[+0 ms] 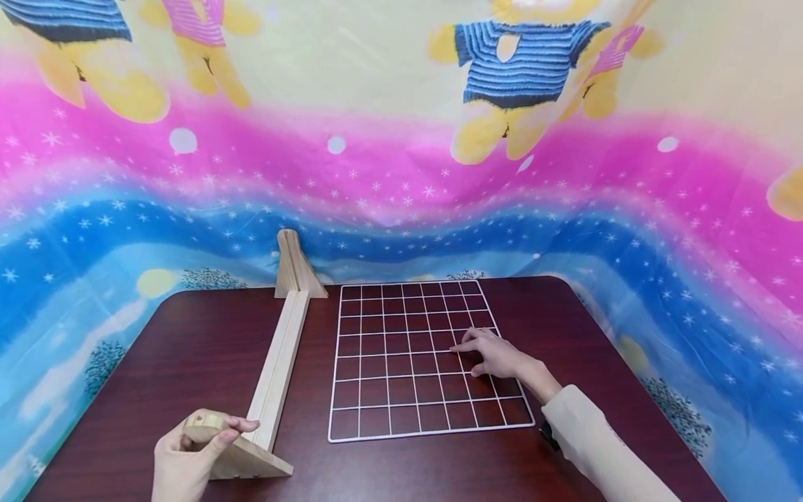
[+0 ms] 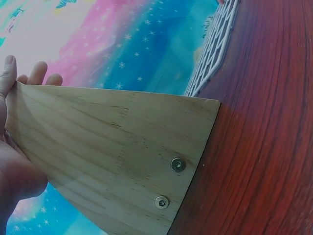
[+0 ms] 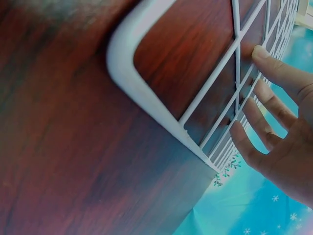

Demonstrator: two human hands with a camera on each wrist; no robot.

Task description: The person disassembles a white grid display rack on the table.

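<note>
A wooden stand (image 1: pixel 278 362) lies lengthwise on the table, two long pale rails joining an upright end piece at each end. My left hand (image 1: pixel 188 450) grips the narrow top of its near end piece (image 2: pixel 112 142), fingers on one side and thumb on the other. Two bolt heads (image 2: pixel 177 164) show low on that piece's outer face. To the right, a white wire grid panel (image 1: pixel 410 376) lies flat. Over its right half is my right hand (image 1: pixel 495 354), fingers spread and nearly straight, with fingertips (image 3: pixel 260 52) right at the wires.
The dark red-brown table (image 1: pixel 169 369) has rounded far corners. Behind it and along both sides hangs a printed curtain (image 1: pixel 389 174) with bears and snowflakes. The stand's far end piece (image 1: pixel 295 268) rises close to the curtain at the table's back edge.
</note>
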